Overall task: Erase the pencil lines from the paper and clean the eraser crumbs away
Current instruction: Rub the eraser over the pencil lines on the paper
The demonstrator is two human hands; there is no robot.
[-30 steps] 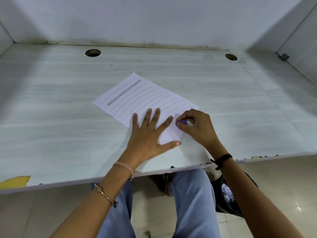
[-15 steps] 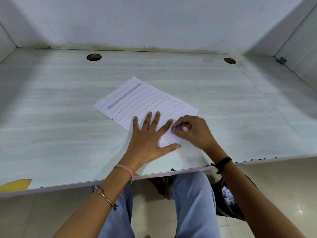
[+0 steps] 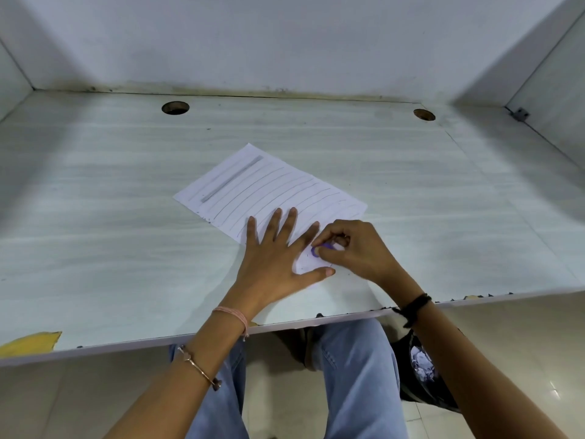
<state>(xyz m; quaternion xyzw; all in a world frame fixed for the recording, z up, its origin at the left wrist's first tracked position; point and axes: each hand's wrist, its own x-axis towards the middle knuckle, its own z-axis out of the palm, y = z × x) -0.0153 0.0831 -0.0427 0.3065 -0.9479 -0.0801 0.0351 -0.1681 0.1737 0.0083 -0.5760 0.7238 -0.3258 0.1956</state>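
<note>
Paper (image 3: 269, 188) sits mid-desk (image 3: 95, 248). My left hand (image 3: 275, 261) lies flat on it, fingers spread toward 12 o'clock, to stop it sliding. My right hand (image 3: 351, 248) pinches the purple eraser (image 3: 320, 248) at the near corner, 5 o'clock side.

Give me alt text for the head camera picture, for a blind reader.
A right hand pinches a small purple eraser against the near corner of a white paper sheet ruled with pencil lines, while the left hand presses flat on it, fingers spread. The sheet lies angled on a pale wood-grain desk.
</note>
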